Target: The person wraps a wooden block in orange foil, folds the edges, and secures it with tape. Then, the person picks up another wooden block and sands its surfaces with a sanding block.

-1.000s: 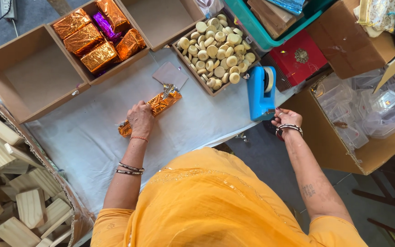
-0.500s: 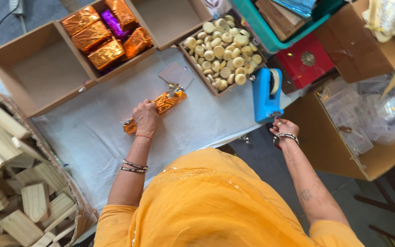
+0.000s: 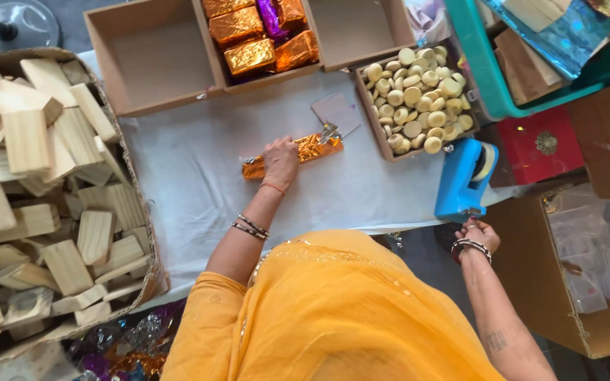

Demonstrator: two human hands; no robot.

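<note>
My left hand (image 3: 280,161) lies palm-down across an orange foil-wrapped block (image 3: 315,147) on the white sheet (image 3: 192,183) and holds it in place. The block's right end shows crinkled silver foil. My right hand (image 3: 476,233) is at the near end of a blue tape dispenser (image 3: 458,180) by the table's right edge. Its fingers are curled against the dispenser's base. What they pinch is hidden.
Open cardboard boxes at the back hold foil-wrapped blocks (image 3: 252,55); one box (image 3: 155,60) has nothing in it. A tray of pale round discs (image 3: 418,95) sits right of the block. Wooden blocks (image 3: 37,190) fill a box at left. A red box (image 3: 538,144) and cartons stand at right.
Both hands stay where they were, left on the foil block and right at the dispenser. Only the camera view has shifted, showing more of the wooden blocks at left.
</note>
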